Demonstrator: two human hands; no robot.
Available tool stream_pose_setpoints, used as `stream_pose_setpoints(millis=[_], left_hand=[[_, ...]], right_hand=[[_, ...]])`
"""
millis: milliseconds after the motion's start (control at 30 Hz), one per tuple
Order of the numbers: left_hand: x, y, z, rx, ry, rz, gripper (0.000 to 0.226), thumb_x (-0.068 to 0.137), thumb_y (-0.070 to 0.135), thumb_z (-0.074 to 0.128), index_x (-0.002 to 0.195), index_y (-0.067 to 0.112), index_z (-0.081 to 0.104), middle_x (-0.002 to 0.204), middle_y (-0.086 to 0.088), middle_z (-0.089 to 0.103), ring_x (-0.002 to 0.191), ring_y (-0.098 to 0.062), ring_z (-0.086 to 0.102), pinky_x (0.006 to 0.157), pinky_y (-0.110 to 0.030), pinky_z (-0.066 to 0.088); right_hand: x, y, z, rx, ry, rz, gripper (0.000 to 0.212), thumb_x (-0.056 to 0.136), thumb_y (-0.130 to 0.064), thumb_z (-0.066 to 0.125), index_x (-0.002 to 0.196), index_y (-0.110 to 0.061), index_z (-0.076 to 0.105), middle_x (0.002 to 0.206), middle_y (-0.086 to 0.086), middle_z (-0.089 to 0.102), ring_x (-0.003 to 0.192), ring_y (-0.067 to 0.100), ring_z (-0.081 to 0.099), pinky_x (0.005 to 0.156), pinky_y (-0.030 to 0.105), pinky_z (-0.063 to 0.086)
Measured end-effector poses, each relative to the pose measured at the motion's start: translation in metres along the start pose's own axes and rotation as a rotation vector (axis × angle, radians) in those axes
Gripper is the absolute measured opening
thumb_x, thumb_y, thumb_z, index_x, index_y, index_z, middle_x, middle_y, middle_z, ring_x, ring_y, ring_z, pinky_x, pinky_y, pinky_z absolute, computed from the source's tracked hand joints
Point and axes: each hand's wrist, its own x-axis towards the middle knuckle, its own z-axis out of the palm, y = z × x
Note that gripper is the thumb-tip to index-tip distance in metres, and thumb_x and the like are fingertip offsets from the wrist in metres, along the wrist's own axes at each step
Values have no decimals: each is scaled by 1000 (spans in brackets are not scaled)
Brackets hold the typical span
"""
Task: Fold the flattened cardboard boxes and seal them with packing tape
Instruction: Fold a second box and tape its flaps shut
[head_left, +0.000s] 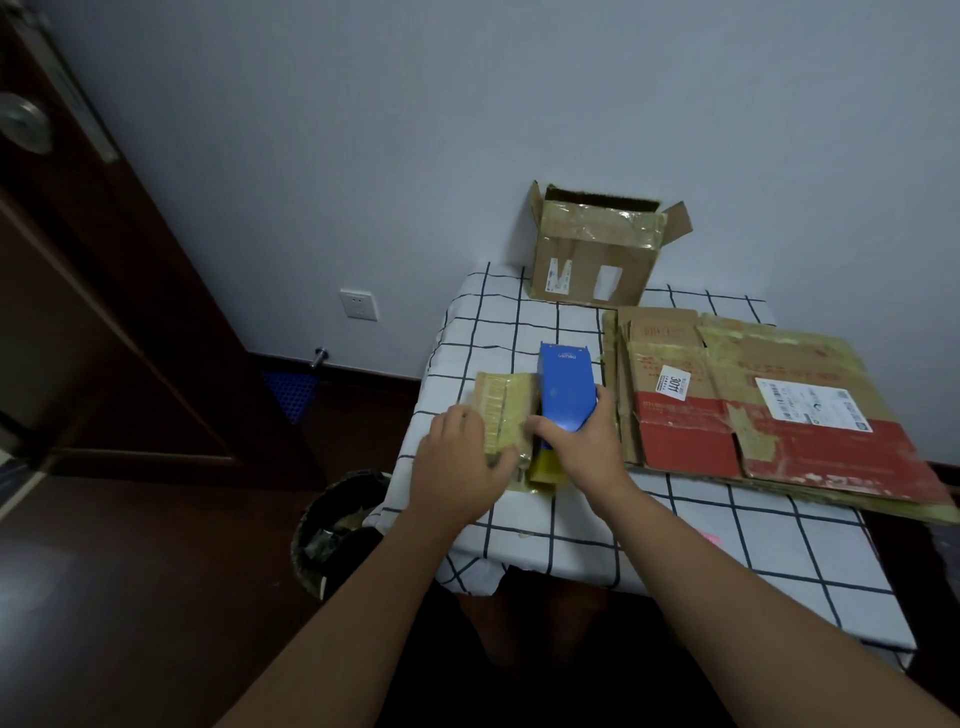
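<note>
A surface (519, 332) draped in white cloth with a black grid carries, at its right, a stack of flattened brown-and-red cardboard boxes (769, 410) and, against the wall, an open-topped brown cardboard box (597, 254). Near the left edge lies a small tape-covered brown cardboard box (506, 415). The left hand (457, 462) presses on it with fingers spread, while the right hand (582, 441) grips a blue handheld packing-tape dispenser (563, 387) set against its right side.

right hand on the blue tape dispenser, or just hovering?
Touching. Head view: right hand wraps the blue tape dispenser, fingers lying on its side.
</note>
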Motion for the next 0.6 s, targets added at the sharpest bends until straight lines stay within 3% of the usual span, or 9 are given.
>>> stream_pose_setpoints(millis=[100, 233, 400, 533, 600], left_hand=[[16, 25, 2, 170, -47, -122, 57, 92, 62, 32, 120, 17, 53, 118, -8, 53, 105, -26, 50, 85, -39, 42], [36, 38, 3, 282, -237, -180, 83, 83, 79, 34, 135, 15, 41, 138, -13, 40, 121, -30, 41, 95, -42, 39], [47, 30, -7, 264, -347, -9, 67, 87, 56, 51, 141, 18, 34, 145, -11, 34, 127, -32, 38, 103, -47, 31], [53, 13, -26, 306, -513, 219, 62, 89, 27, 57, 146, 35, 33, 159, -3, 19, 147, -26, 12, 117, -53, 6], [54, 3, -28, 381, -481, 293, 64, 89, 24, 63, 145, 39, 36, 159, -4, 18, 147, -27, 11, 118, -49, 9]], right_hand=[[1, -2, -12, 140, 88, 40, 78, 76, -22, 84, 138, -19, 37, 114, -7, 53, 97, 10, 57, 77, 27, 49], [-1, -4, -30, 195, 157, 17, 69, 78, -20, 83, 132, -18, 38, 115, -3, 52, 96, 11, 57, 74, 26, 47], [1, -9, -54, 252, 174, -3, 70, 80, -18, 81, 136, -18, 38, 113, -8, 51, 95, 4, 56, 69, 21, 46], [6, -10, -66, 271, 172, -2, 73, 80, -21, 82, 137, -19, 37, 117, -5, 51, 96, 6, 57, 71, 23, 47], [8, -11, -69, 280, 172, -3, 73, 80, -21, 82, 137, -20, 37, 119, -4, 52, 96, 8, 57, 72, 24, 48]])
